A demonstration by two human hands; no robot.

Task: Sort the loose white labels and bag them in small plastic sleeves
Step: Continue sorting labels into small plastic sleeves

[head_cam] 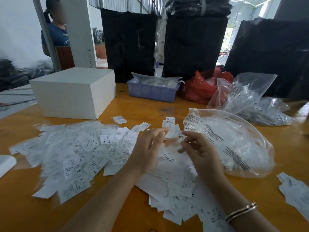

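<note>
Loose white labels with size marks such as XS, S and XL lie in a wide heap across the orange table. More labels are piled under my forearms. My left hand and my right hand meet above the heap. Between their fingertips they pinch a white label, one hand at each end. Something small and blurred, perhaps a clear sleeve, shows under my right fingertips. A large clear zip bag with printed text lies just right of my right hand. One small bagged label lies apart.
A white box stands at the back left. Behind the heap are a blue bin of plastic sleeves, a red bag and more clear bags. Tall black wrapped stacks line the far edge. A person stands far left.
</note>
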